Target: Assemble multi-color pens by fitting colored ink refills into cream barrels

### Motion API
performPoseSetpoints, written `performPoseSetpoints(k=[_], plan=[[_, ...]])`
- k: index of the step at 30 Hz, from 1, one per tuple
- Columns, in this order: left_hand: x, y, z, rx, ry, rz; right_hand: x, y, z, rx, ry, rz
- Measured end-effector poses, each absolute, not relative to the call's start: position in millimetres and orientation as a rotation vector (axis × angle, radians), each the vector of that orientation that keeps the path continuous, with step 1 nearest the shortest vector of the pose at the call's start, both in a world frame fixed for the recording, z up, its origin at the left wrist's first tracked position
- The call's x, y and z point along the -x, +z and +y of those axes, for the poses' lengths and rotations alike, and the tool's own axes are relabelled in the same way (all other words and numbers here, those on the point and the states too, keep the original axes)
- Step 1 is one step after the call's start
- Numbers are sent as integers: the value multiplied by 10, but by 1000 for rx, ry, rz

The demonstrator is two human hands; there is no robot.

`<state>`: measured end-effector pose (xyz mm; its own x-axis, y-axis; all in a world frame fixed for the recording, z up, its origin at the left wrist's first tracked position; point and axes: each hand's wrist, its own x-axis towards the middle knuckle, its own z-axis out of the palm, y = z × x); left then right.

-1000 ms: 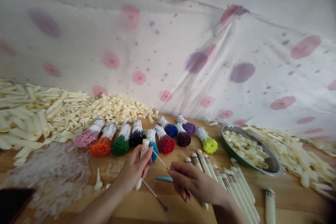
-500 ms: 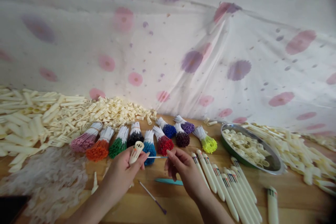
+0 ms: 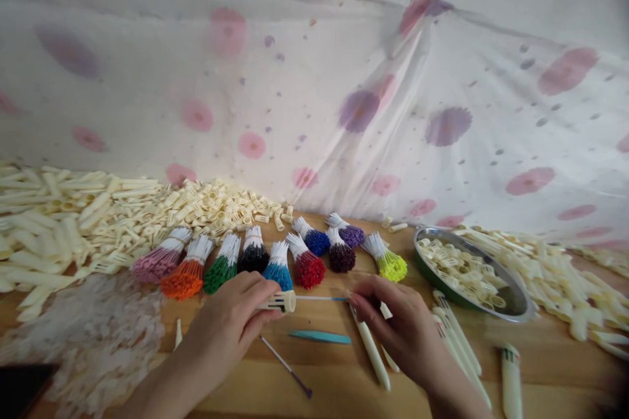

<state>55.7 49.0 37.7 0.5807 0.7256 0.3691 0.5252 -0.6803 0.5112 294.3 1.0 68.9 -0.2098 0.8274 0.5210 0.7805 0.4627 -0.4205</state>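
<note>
My left hand (image 3: 240, 314) is closed around a cream slotted pen sleeve (image 3: 284, 302), its round open end facing right. Between the fingertips of my right hand (image 3: 398, 317) is a pen refill (image 3: 319, 298) with a white tube and a light-blue end. The refill lies level, its white tip at the sleeve's mouth; whether it is inside I cannot tell. Below the hands, a purple-ended refill (image 3: 286, 366) and a slim teal tool (image 3: 320, 337) rest on the wooden table. Several cream pens (image 3: 371, 347) lie under and beside my right hand, partly hidden by it.
Refill bundles in several colours, such as orange (image 3: 181, 279), red (image 3: 309, 270) and yellow (image 3: 392, 265), stand behind my hands. Cream parts are heaped at left (image 3: 54, 236) and right (image 3: 555, 281). A metal-rimmed bowl (image 3: 521, 311) holds slotted sleeves. Clear plastic bits (image 3: 98, 340) lie front left.
The sleeve has turned from upright to level, its open end now rightward. My right hand has moved right with the refill, over the row of pens. My left hand has rolled palm-down.
</note>
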Motion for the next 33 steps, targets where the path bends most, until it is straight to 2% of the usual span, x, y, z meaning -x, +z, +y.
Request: performPoseSetpoints(k=[33], plan=[[-553, 371, 463, -2515, 804, 983, -2904, 680, -52, 1260, 60, -2096]])
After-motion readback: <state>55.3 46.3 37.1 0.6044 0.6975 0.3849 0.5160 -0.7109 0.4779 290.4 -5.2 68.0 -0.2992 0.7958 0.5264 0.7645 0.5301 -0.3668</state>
